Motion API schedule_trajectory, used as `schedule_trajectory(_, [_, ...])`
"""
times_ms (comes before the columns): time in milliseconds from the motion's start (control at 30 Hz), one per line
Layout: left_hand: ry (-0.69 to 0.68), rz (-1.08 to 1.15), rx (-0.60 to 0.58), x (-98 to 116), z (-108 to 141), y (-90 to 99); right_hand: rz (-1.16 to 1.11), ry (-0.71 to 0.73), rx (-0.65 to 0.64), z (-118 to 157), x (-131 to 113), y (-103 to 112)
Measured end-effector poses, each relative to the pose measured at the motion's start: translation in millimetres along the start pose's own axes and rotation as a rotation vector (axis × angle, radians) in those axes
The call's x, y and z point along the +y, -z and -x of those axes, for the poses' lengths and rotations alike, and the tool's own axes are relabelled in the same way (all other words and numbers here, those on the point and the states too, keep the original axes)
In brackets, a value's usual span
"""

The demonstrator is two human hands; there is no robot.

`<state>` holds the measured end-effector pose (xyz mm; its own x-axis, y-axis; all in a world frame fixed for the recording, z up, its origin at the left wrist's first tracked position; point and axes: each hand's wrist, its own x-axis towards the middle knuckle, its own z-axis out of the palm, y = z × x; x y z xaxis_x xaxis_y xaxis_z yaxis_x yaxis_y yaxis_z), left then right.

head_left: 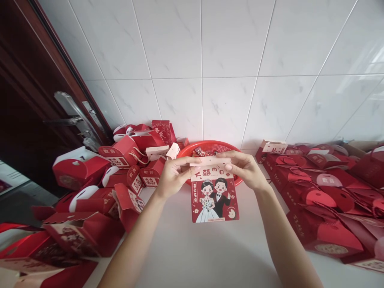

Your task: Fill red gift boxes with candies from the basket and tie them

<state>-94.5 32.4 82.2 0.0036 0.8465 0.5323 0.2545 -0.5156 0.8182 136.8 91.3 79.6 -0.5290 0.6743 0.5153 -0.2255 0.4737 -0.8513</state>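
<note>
A flat-faced wedding candy box point(214, 200), red and cream with a cartoon bride and groom, hangs upright between my hands over the white table. My left hand point(177, 174) pinches the left end of its top edge, thumb in front and fingers behind. On the right end of that same edge, my right hand point(247, 168) grips in a like way. Just behind the box stands a red plastic basket point(231, 146), partly hidden by it and by my hands. Small wrapped candies point(200, 152) show inside the basket.
Many red gift boxes point(87, 228) crowd the left side, some with open tops. More red boxes point(327, 192) with handles and cords are packed along the right. A tiled wall point(231, 104) rises behind; a dark door with a metal handle point(69, 120) is at left.
</note>
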Motion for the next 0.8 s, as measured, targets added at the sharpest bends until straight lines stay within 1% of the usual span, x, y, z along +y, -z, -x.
schedule_trajectory(100, [0.027, -0.002, 0.021, -0.8, 0.7, -0.3, 0.061, -0.024, 0.072, -0.2, -3.5, -2.3])
schedule_trajectory(167, [0.05, 0.005, 0.007, -0.2, 1.1, -0.7, 0.053, -0.062, 0.1, 0.0, -6.1, -4.3])
schedule_trajectory(267, [0.055, 0.0, -0.033, 2.2, 1.1, -1.7, -0.021, -0.143, 0.08, 0.9, -9.1, -6.0])
schedule_trajectory(333, [0.025, -0.007, -0.03, 3.2, 0.9, -2.6, -0.05, -0.165, 0.072, 1.6, -10.3, -5.5])
schedule_trajectory(433, [-0.017, 0.0, 0.003, 2.5, 1.1, -4.9, -0.024, -0.166, 0.062, 2.5, -11.3, -2.8])
schedule_trajectory(600, [-0.031, -0.012, 0.072, -1.4, 2.5, -9.7, -0.003, -0.189, -0.031, 3.1, -13.5, 4.2])
schedule_trajectory(700, [-0.01, 0.008, 0.074, -1.6, 2.3, -12.0, 0.021, -0.157, -0.02, 3.6, -15.3, 7.6])
schedule_trajectory(800, [0.051, 0.087, 0.052, 0.5, 1.7, -14.7, 0.039, -0.146, 0.027, 4.6, -17.2, 9.4])
